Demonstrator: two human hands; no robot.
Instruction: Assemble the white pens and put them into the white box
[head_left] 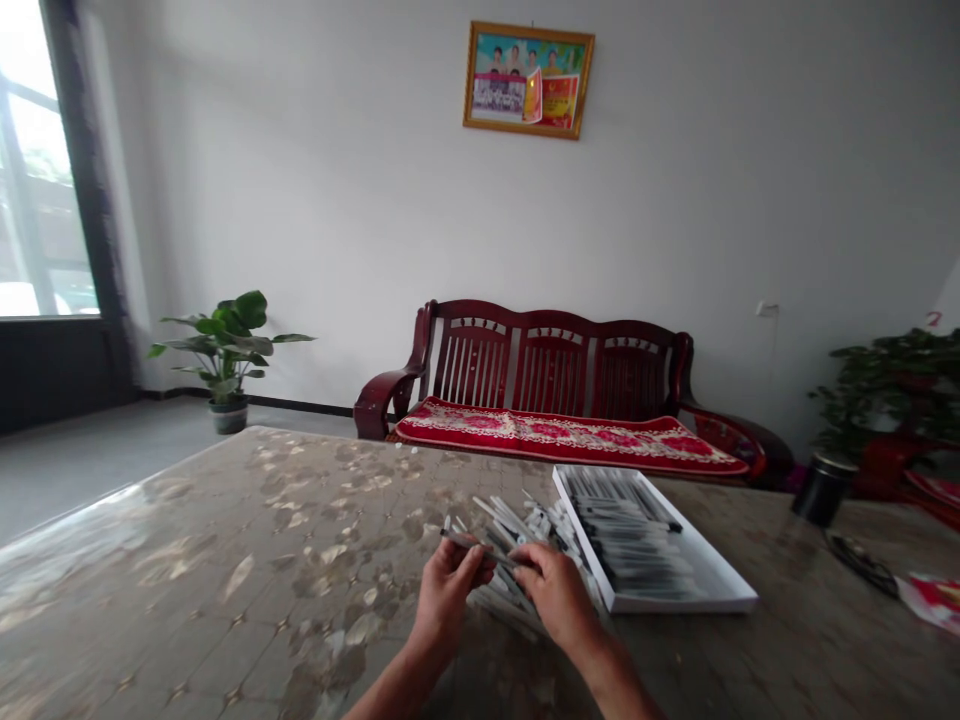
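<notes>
In front of me a slim pen (459,540) with a dark end is held level between my two hands. My left hand (446,590) pinches it near the dark end. The fingers of my right hand (553,590) are closed at its other end, partly hiding it. Under and behind both hands lies a loose pile of pens and pale pen parts (510,515). Just right of the pile stands a shallow white box (697,605) with rows of dark-ended, clear pens (637,545) in it.
The table (187,600) has a patterned, glossy cover. At its right are a black canister (823,492), a dark cord (862,562) and a red and white packet (934,598). Beyond the far edge stands a wooden bench (555,360); a potted plant (229,350) is at left.
</notes>
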